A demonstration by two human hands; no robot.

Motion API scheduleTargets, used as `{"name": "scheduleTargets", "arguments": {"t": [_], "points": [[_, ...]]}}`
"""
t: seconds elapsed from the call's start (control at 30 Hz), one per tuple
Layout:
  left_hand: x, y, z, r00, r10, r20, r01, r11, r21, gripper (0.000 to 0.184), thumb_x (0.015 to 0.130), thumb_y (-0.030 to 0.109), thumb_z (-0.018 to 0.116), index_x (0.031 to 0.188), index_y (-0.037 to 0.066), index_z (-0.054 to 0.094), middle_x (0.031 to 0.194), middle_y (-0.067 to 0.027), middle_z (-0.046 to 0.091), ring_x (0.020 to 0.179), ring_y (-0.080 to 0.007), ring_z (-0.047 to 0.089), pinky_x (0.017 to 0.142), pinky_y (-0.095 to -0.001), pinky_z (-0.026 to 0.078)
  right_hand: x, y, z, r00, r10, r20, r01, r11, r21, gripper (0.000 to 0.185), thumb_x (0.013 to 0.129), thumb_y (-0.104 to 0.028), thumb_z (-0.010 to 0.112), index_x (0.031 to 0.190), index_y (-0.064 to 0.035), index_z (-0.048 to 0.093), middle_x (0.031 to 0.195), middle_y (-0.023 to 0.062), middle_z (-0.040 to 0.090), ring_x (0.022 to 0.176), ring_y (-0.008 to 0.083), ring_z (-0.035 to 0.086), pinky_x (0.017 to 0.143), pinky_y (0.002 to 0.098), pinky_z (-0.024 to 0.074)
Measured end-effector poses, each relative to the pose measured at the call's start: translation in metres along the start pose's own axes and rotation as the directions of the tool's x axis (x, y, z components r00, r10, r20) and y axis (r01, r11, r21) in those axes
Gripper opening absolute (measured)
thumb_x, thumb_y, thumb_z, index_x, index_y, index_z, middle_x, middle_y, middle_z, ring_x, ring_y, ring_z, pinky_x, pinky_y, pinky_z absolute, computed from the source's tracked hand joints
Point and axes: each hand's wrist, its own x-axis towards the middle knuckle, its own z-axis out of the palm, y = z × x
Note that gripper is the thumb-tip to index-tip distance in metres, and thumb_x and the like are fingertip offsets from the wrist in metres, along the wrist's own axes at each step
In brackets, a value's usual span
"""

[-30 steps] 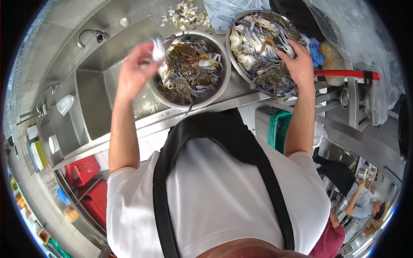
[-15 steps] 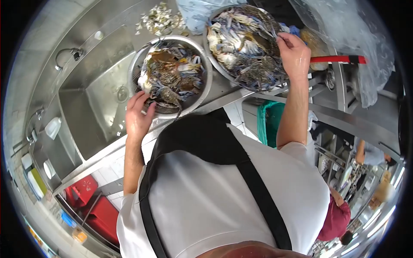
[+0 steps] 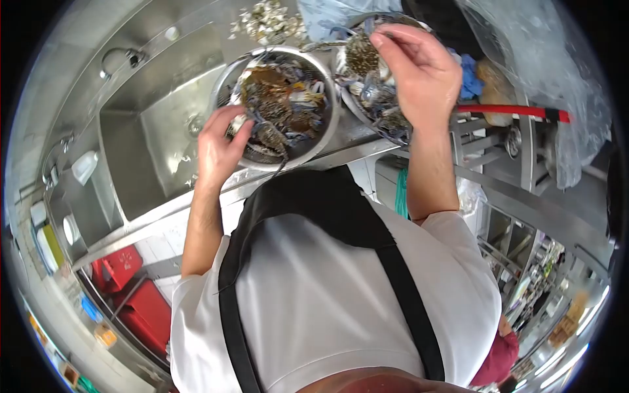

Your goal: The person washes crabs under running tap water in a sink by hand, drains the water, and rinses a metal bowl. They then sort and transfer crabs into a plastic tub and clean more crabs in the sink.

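Observation:
Crabs with speckled, bluish shells fill a round metal bowl (image 3: 332, 121) on the left. My left hand (image 3: 219, 141) is at this bowl's near left side, with thumb and fingers curled round a pale part of a crab (image 3: 240, 123); the fingers hide most of the grip. A dark crab (image 3: 268, 137) beside it has a limb hanging over the rim. Above a second bowl (image 3: 357, 112), my right hand (image 3: 422, 72) pinches a speckled crab (image 3: 362, 56) whose legs stick out to the left. More crabs, pale and dark, lie beneath it, partly hidden by my hand and forearm.
A steel sink (image 3: 154, 131) lies to the left with a tap (image 3: 131, 57). Pale scraps (image 3: 267, 23) are heaped behind the left bowl. Plastic bags (image 3: 537, 72), a red strip (image 3: 517, 111) and a green-lined bin (image 3: 401, 193) are to the right. A person in a maroon top (image 3: 498, 357) is behind.
My right hand has lifted a crab from the right bowl and moved left. My left hand has closed in on the left bowl's edge. The whole view has shifted slightly.

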Motion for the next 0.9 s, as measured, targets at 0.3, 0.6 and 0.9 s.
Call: {"name": "scheduleTargets", "arguments": {"t": [0.3,0.6,0.9], "points": [[-0.009,-0.015,-0.002,0.990,-0.124,-0.070,0.122,0.992,-0.032,0.025,0.083,0.014,0.073,0.103,0.000,0.068,0.108,-0.0153,0.068,0.099,-0.0285,0.066,0.088,-0.0340,0.050,-0.108,0.075,0.063,0.783,-0.116,0.611,0.229,0.967,-0.110,0.013,0.078,-0.003,0.072,0.091,-0.0037,0.070,0.103,0.0079,0.067,0.099,0.0257,0.065,0.085,0.0355,0.0536],[-0.012,-0.005,0.012,0.993,-0.111,-0.044,0.111,0.994,-0.007,0.022,0.082,0.012,0.073,0.101,0.001,0.069,0.103,-0.0160,0.068,0.092,-0.0292,0.066,0.083,-0.0345,0.051,-0.113,0.080,0.037,0.873,0.042,0.487,0.074,0.974,-0.215,0.011,0.082,-0.008,0.070,0.091,-0.0034,0.068,0.097,0.0102,0.068,0.086,0.0293,0.066,0.076,0.0360,0.0541],[0.018,0.021,0.043,0.935,0.320,0.151,-0.344,0.922,0.176,0.026,0.076,0.015,0.076,0.100,0.006,0.070,0.109,-0.0093,0.065,0.103,-0.0292,0.059,0.090,-0.0400,0.046,-0.085,0.054,-0.035,0.959,0.028,0.281,0.058,0.954,-0.293,0.018,0.078,-0.005,0.077,0.095,-0.0030,0.070,0.100,0.0102,0.070,0.092,0.0226,0.068,0.082,0.0310,0.0528]]}}
